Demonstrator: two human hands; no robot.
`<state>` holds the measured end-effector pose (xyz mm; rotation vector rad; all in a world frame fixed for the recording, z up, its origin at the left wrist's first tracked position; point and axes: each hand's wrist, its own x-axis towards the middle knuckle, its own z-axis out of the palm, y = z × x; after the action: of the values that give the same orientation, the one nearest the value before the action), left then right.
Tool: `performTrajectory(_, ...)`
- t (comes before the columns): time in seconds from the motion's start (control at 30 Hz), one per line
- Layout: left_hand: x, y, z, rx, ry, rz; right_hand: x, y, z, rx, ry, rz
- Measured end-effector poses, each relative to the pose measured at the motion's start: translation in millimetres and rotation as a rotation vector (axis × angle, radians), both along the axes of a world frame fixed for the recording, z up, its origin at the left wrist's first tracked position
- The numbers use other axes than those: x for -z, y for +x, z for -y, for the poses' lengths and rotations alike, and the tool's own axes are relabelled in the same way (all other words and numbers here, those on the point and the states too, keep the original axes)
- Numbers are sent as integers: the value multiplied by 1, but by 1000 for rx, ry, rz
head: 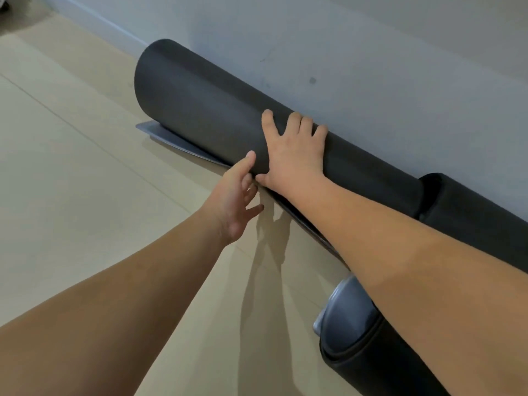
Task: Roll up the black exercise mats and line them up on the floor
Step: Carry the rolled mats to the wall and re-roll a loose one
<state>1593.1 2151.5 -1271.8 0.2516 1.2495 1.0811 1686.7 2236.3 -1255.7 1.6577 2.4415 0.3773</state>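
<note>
mat roll (200,110): mid-frame
right hand (294,150): flat on top, fingers spread
left hand (237,201): fingers loose, thumb touching it

Lighting: soft, fairly bright indoor light from above. Shadows: faint, overlapping streaks on beige floor (71,167). Glare: dull sheen along rolled mat (200,110). Focus: slightly soft throughout. Distortion: wide-angle stretching at edges.

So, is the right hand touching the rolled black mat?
Touching. The head view shows the right hand lying flat on the rolled black mat, palm and spread fingers against its curved surface.
</note>
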Motion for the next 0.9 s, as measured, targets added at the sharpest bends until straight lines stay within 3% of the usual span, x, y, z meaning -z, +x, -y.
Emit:
performTrajectory(0.17, -7, 1, -1, -26, -41, -64, -31, 19, -25, -49, -263, -157)
performTrajectory(0.27, -9, 6, -5, -2, -72, -86, -37, 25, -33, 29, -375, -131)
performTrajectory(0.43, -2, 7, -6, 12, -112, -59, -24, 7, -5, 67, -262, -54)
performTrajectory(0.53, 3, 9, -5, -48, -119, -19, -16, 2, 26, -25, -160, -26)
performTrajectory(0.63, 13, 10, -4, -114, -114, 41, -35, 16, 11, -99, -277, -131)
performTrajectory(0.77, 24, 3, -6, -121, -152, 59, -40, 36, -14, -9, -505, -177)
performTrajectory(0.9, 33, -3, -14, -100, -128, 123, -26, 35, -12, 21, -435, -166)
